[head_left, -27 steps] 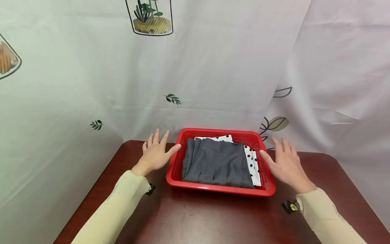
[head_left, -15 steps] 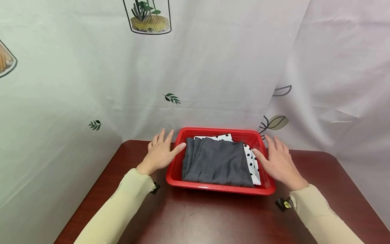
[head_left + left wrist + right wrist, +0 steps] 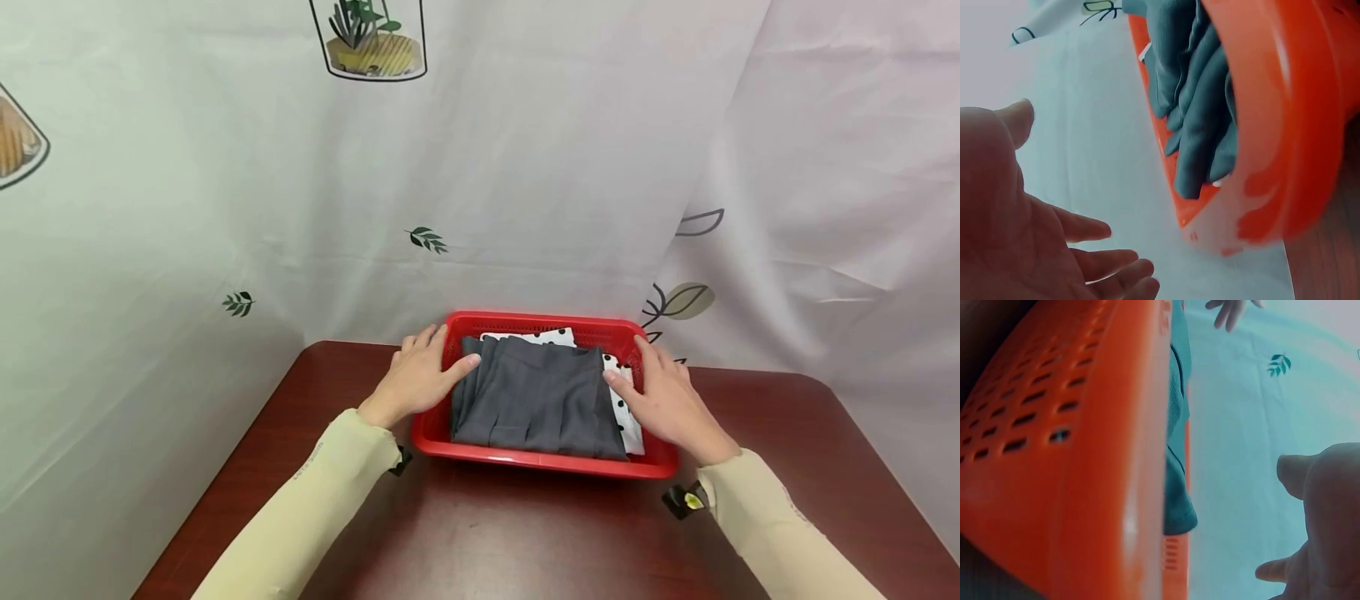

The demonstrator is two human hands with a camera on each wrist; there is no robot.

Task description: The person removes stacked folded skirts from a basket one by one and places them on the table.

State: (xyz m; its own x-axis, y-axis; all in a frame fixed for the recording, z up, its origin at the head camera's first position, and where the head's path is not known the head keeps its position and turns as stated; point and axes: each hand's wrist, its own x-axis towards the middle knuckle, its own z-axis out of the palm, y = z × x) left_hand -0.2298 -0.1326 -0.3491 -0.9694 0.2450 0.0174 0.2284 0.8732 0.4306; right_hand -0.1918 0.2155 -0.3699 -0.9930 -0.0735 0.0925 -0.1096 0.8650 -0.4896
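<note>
A red plastic basket (image 3: 540,463) with slotted walls stands on the table, holding folded cloth. On top lies a dark grey garment (image 3: 536,400); white fabric with black dots (image 3: 632,429) shows behind it and along its right side. My left hand (image 3: 416,375) hovers by the basket's left rim, fingers spread and thumb reaching over the rim. At the opposite side my right hand (image 3: 671,404) overlaps the right rim in the head view, its thumb above the dotted fabric. Both wrist views show a gap between each hand and the basket (image 3: 1285,125). Neither hand holds anything.
The dark red wooden table (image 3: 480,533) has rounded far corners. White curtain (image 3: 525,208) printed with leaves and jars hangs close behind the basket and along both sides.
Both hands have moved inward, the left one rightward and the right one leftward, from beside the basket to over its side rims. The basket and cloth stay in place.
</note>
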